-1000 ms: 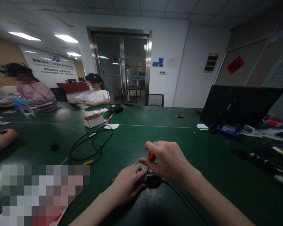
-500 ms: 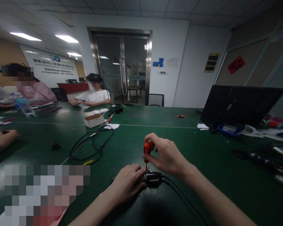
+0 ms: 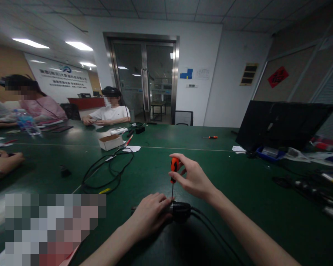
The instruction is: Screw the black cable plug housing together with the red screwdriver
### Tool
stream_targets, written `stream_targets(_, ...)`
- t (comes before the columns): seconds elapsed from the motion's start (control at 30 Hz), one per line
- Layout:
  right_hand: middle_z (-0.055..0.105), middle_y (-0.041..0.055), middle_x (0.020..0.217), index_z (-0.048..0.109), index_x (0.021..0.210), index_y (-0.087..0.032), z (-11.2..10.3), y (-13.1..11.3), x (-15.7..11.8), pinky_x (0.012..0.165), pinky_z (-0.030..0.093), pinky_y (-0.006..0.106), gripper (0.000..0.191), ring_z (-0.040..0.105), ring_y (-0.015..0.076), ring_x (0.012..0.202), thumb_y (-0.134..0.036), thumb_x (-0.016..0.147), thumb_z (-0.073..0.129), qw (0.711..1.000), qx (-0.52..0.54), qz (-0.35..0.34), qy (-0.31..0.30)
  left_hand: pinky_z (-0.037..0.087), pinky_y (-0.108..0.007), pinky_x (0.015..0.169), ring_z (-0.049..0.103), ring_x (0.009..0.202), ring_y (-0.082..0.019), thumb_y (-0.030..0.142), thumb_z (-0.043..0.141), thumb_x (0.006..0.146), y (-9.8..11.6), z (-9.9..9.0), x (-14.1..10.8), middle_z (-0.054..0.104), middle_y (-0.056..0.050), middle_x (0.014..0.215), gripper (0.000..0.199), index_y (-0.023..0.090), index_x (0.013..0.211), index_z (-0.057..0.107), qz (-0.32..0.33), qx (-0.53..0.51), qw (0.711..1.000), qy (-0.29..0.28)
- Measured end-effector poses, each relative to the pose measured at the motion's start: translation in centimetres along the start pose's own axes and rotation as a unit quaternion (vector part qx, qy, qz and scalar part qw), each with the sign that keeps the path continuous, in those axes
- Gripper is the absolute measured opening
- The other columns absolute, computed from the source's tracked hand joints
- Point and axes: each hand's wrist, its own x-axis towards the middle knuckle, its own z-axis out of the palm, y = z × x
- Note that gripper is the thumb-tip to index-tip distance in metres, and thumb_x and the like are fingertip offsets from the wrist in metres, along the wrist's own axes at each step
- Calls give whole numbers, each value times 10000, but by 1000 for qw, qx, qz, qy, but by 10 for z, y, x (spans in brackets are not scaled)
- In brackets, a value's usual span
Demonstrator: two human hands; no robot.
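An orange and black screwdriver [image 3: 174, 165] stands upright with its handle between the thumb and fingers of my right hand [image 3: 192, 177]. Its thin shaft points down onto a dark, corded device [image 3: 181, 211] lying on the green table. My left hand [image 3: 152, 211] is wrapped over the device's left part and presses it to the tabletop, its fingertips close to the screwdriver's tip. Much of the device is hidden under that hand, so its kind is unclear. From its right end a black cable [image 3: 211, 227] runs toward the table's near edge.
A coiled black cable [image 3: 111, 171] and an open cardboard box [image 3: 111, 142] lie left of centre. Another screwdriver [image 3: 213, 137] rests farther back. At right are a monitor [image 3: 284, 125], a blue tray [image 3: 269, 153] and tools. A co-worker's hands [image 3: 7, 164] are at the left edge.
My right hand has shifted slightly up the screwdriver, and its fingers have straightened somewhat, showing more of the handle and shaft. My left hand and the device have stayed in place.
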Motion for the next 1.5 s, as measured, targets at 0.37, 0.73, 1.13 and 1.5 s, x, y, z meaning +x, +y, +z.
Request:
stream_targets(0.37,621,33,1066,577,1172,-240,-4,1,3,731,528,281,381,602,165,918,-71,831,562,999,50,-11,3,477,-384,825,587,987,-276,271,600,951,-1,-1,-1,627,-85,1126,368,217,1311,542,5,-6,1000,1)
stream_targets(0.73,674,29,940,444,1018,-220,-1,-1,3,685,518,309,278,644,166,762,-220,819,637,991,113,56,37,481,-385,831,594,980,-274,283,600,952,1,-2,0,633,-84,1122,348,232,1293,549,1,1,1000,-5)
stream_targets(1.13,673,39,999,566,1133,-216,-7,-2,3,765,539,335,279,638,168,840,-156,860,585,999,43,13,19,481,-374,836,586,999,-272,271,591,949,2,-6,0,629,-85,1127,362,237,1307,544,1,-2,1000,-8)
stream_targets(1.5,671,37,974,454,996,-224,-4,1,5,746,571,328,275,671,163,808,-217,808,655,987,150,54,28,472,-371,833,586,990,-272,275,587,954,1,-4,-1,621,-80,1116,350,239,1299,541,4,-6,1000,-1)
